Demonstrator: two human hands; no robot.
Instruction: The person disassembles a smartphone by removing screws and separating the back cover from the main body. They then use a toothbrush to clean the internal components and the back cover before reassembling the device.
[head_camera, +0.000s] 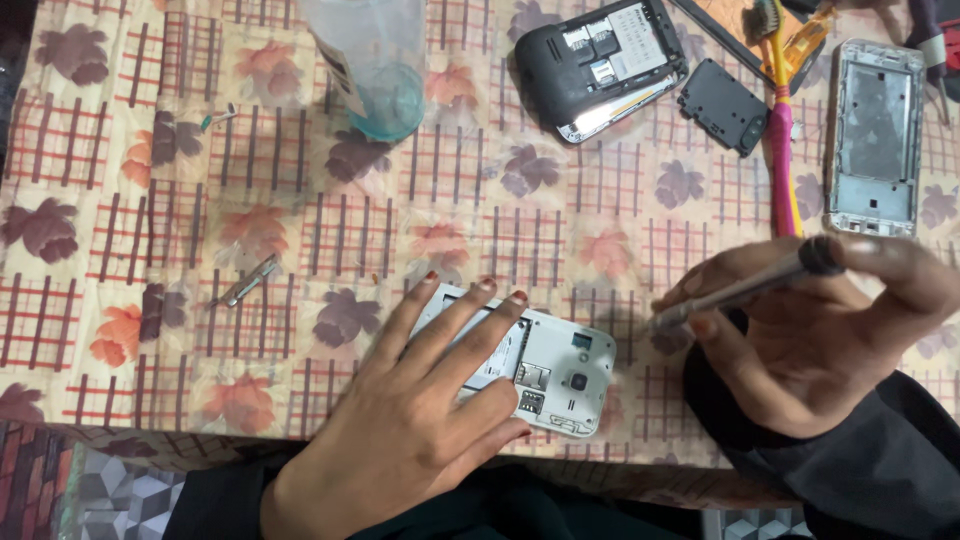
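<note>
A: Where's the phone rel. to the driver?

B: White phone body (540, 370) lies back-open on the bench (300, 250), near edge, long axis running L–R w/ a slight tilt. Left hand (410, 420) lies flat on it, fingers spread, pressing, not clenched round anything.

A: And the right?

B: Right hand (810, 330) has its grip closed on a slim screwdriver (745, 290). Tip points left and down toward the phone's camera end, just beside it, not touching. Right hand's nearer that end; left covers the other.

Table (130, 250) under leaf-patterned cloth; on it white phone (560, 375), black phone (600, 65), metal frame (877, 140), toothbrush (780, 150), tweezers (250, 281).
</note>
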